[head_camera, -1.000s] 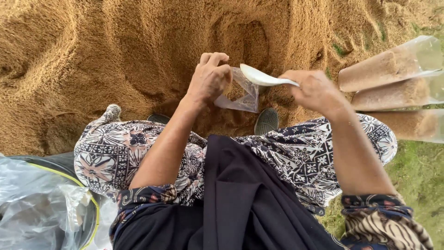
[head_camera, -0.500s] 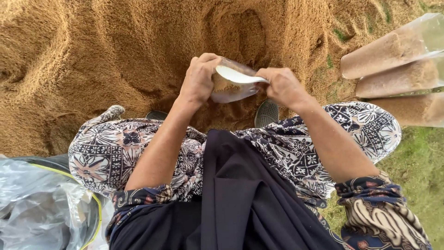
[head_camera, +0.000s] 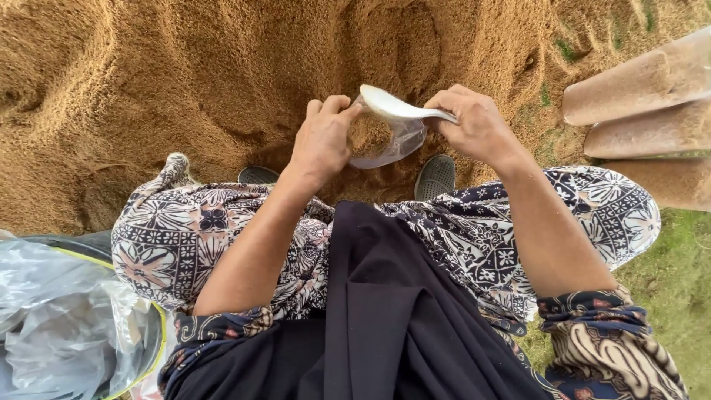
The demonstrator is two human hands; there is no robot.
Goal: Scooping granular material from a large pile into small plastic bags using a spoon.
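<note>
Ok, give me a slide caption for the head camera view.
Left hand holds a clear bag open while right hand tips a white spoon over it, above brown husk.

Soft even daylight, sharp, wide-angle edge distortion

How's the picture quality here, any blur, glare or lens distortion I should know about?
Head view: soft, even daylight with no hard shadows; mild sheen on the white scoop and the clear bag held between the left hand and right hand; hands look sharp, no motion blur; wide-angle bending stretches the edges, so the filled bags and crumpled plastic look splayed.
</note>
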